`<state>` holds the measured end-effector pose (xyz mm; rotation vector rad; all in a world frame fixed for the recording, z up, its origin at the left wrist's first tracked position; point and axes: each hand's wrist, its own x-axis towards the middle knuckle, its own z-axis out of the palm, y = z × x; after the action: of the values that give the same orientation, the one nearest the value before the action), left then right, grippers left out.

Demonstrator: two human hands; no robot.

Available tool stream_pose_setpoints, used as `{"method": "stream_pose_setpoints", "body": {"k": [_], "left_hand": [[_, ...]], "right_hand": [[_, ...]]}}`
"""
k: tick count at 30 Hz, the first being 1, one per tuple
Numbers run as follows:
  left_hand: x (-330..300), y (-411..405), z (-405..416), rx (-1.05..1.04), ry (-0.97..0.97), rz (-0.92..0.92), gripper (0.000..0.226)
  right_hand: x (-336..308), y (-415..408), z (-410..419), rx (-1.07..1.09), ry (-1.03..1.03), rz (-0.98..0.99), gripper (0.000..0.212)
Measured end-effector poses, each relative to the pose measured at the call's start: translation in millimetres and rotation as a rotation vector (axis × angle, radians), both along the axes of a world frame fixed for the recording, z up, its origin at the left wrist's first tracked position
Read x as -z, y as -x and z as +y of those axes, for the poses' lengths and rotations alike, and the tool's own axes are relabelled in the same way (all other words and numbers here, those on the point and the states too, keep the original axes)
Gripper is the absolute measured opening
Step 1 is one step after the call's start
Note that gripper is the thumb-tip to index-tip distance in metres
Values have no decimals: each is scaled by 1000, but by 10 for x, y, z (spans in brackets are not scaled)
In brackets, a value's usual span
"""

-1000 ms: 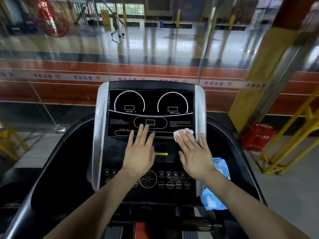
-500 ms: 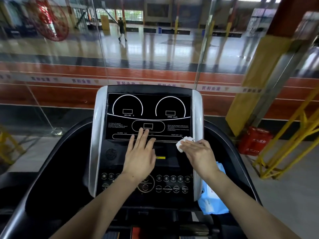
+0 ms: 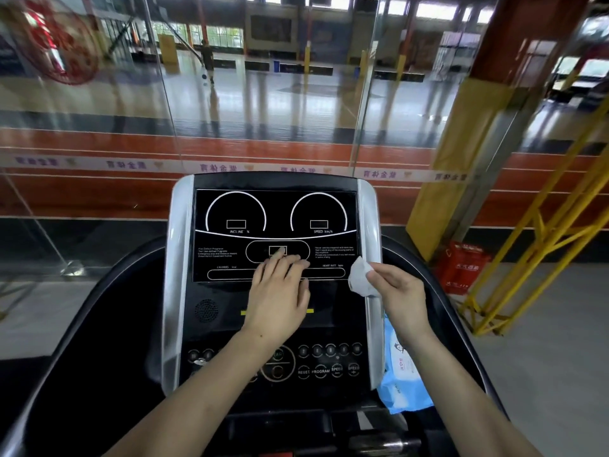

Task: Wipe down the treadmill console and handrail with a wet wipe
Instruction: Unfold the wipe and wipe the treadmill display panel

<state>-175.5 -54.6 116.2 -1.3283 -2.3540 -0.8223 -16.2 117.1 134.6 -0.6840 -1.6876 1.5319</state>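
Two hands up, head view: left hand (image 3: pixel 278 296) flat, fingers straight on console (image 3: pixel 217 328), likely bracing; right hand (image 3: pixel 400 293) pinches wet wipe (image 3: pixel 359 275) at the silver right trim, probably to wipe that edge.

Place: a gym inside a sports hall.
Machine: a treadmill console (image 3: pixel 276 232) with incline and speed dials and program buttons.
Ahead: a glass wall (image 3: pixel 263 110) looking onto an orange running track (image 3: pixel 99 189) and a glossy court floor (image 3: pixel 296 103).
Side: yellow metal frames (image 3: pixel 540 245) and a padded pillar (image 3: pixel 461 166).
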Motion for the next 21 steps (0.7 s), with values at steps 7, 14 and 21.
{"method": "stream_pose_setpoints", "body": {"k": [7,14,21], "left_hand": [[-274,-144,195,288,-189,-748,30],[-316,-192,257,332,-435,-1055,24],[-332,-164,276,280,-398,-1060,12]], "right_hand": [[-140,45,-87,-136,304,112,26],[-244,52,-172,-182,272,142,19],[-200,36,-211,-221,53,24,19]]}}
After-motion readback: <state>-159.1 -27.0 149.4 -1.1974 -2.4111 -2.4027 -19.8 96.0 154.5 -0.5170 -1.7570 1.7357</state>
